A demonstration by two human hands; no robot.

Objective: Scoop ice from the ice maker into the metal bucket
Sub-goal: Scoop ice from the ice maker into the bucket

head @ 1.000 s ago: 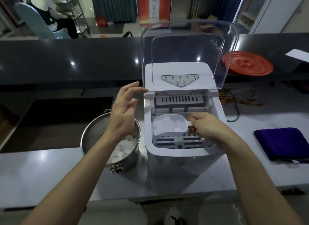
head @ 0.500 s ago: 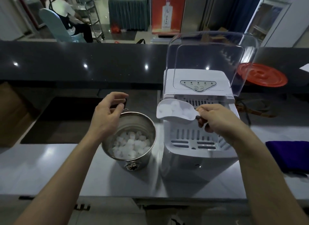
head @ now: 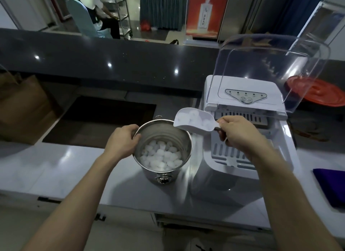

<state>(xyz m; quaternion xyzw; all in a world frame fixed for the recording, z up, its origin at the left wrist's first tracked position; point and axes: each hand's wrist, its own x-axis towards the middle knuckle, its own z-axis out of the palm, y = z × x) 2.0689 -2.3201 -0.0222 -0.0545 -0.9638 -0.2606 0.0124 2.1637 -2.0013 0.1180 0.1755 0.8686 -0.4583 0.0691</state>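
Scoop [head: 194, 121], white plastic, is in R hand [head: 240, 133], w/ fingers and thumb curled round its handle end. It's loaded w/ ice cubes [head: 195, 118] and held off the tabletop [head: 56, 166], open front edge over the right rim of the metal bucket [head: 168, 173].

L hand [head: 121, 144] grips the bucket's left rim, fingers curled at the edge. Bucket stands upright on the pale tabletop, just left of the ice maker [head: 242, 86]. An ice pile [head: 162, 157] covers its bottom, well below the rim. There's a small ring fitting on the front wall, another at the back rim.

Ice maker is white, w/ clear lid [head: 270, 64] swung up and open and the control panel on top. Its slotted white basket [head: 229, 154] shows inside, under the R wrist. Can't tell if ice is left in it.

Red round lid [head: 321, 93] lies on the dark upper counter, partly behind the clear lid. Purple cloth [head: 332, 187] is at the tabletop's far right edge, brown paper bag [head: 24, 108] at far left. Bkgd: seated person [head: 97, 11], far off.
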